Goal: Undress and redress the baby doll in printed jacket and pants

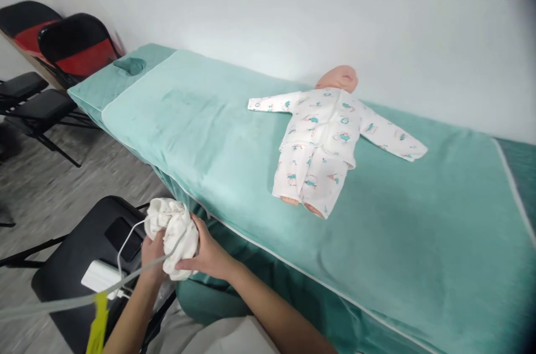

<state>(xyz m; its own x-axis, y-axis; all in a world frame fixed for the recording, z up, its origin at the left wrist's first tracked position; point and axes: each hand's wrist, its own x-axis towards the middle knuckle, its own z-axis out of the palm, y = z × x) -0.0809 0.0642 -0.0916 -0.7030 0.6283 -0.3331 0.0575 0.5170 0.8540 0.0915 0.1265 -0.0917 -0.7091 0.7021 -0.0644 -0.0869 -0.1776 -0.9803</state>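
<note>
A bunched-up white cloth (184, 239) with faint print at its top is between my two hands, beside the bed's near edge. My left hand (154, 256) grips it from the left, its fingers partly hidden by the folds. My right hand (210, 253) is closed round its right side, with the thumb across the lower front. On the bed lies a baby doll (337, 79) on its back, dressed in a white printed top (324, 122) and matching shorts (310, 175). The doll's sleeves are spread out to both sides.
The green-covered bed (201, 119) runs along a white wall, with a face hole (130, 66) at its left end. A black chair (62, 281) at lower left bears a phone (123, 238) and a white power bank (101, 277). A pale cable (138, 271) crosses before my hands.
</note>
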